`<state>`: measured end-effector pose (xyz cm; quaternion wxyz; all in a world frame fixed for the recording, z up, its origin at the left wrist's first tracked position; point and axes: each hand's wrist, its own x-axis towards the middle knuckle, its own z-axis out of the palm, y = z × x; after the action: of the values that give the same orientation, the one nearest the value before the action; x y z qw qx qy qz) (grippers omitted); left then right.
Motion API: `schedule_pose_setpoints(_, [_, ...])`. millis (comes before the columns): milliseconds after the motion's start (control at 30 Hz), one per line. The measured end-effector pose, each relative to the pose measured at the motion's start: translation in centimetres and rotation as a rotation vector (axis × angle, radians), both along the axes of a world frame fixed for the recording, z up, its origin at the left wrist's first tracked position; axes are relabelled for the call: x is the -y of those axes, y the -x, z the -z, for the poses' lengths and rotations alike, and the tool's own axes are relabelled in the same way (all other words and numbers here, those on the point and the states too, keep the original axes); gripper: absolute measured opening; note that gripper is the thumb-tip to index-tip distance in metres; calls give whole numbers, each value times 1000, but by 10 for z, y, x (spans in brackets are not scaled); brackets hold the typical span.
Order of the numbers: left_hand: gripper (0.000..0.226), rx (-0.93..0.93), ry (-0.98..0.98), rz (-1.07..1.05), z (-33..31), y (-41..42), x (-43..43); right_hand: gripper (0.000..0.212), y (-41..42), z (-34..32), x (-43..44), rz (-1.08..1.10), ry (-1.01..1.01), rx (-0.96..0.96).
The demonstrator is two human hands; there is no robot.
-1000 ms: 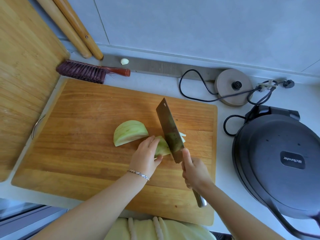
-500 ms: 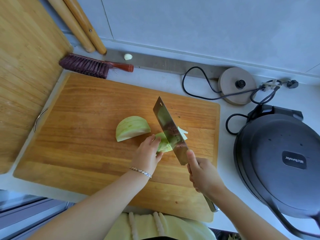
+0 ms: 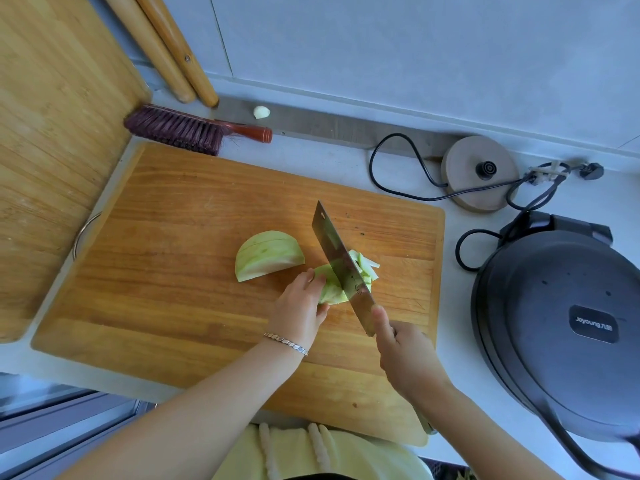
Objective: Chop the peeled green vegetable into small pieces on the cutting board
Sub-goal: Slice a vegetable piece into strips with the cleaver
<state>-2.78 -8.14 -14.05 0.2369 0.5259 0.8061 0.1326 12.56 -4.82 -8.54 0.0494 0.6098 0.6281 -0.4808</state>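
Wooden cutting board (image 3: pixel 173 271) holds a peeled green vegetable piece (image 3: pixel 330 287), pinned by the left hand (image 3: pixel 298 311); right hand (image 3: pixel 405 358) grips a cleaver (image 3: pixel 341 265) slicing it; cut strips (image 3: pixel 367 266) lie right; another chunk (image 3: pixel 268 254) left.

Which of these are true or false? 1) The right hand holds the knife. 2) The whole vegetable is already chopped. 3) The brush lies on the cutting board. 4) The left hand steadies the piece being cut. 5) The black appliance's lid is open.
1) The right hand holds the cleaver: true.
2) All chopped: false. A large uncut wedge lies apart on the cutting board; only a few cut strips lie beyond the blade.
3) Brush on the board: false. It lies on the counter behind the board.
4) The left hand steadies the piece being cut: true.
5) Black appliance open: false. Its lid is shut.
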Motion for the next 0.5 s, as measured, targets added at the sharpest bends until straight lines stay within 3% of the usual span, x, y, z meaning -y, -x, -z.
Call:
schedule_pose_setpoints(267, [44, 19, 38, -41, 2, -11, -2, 54, 8, 23, -2, -41, 6, 40])
schedule_pose_setpoints(500, [43, 21, -1, -49, 5, -19, -2, 55, 5, 17, -14, 277, 223, -187])
